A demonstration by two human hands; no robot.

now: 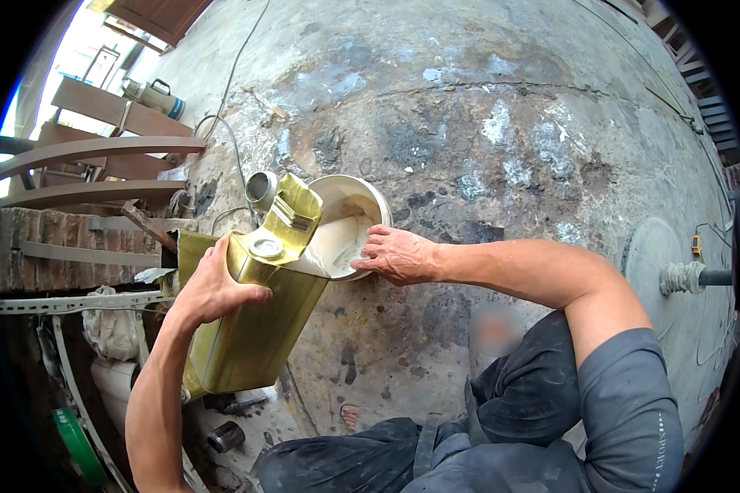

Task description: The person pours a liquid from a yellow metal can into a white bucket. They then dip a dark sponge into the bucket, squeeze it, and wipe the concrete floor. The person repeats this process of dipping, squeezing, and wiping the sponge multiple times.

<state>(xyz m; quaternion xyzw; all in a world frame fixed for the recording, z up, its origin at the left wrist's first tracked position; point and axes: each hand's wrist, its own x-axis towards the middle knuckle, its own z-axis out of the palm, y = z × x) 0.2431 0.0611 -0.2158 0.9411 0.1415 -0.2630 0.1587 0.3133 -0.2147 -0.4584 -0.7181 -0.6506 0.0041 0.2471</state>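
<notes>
My left hand [214, 283] grips the upper part of a rectangular yellow-gold metal can [259, 329]. The can leans toward a white bucket [376, 197], and its cut top is bent up into a flap. A round white cap [265, 246] sits on the can's top. With its fingers curled over the bucket's near right rim, my right hand [399, 253] holds the bucket. Pale, whitish material shows inside the bucket; whether anything flows from the can I cannot tell. A small metal tin [261, 189] stands just behind the can's flap.
Brown curved frame pieces [99, 156] and a brick stack [57, 246] stand at the left. A perforated metal bar [82, 304] runs below them. Near my legs lies a dark cylinder [225, 436]. A cable [234, 74] crosses the stained concrete floor [469, 148].
</notes>
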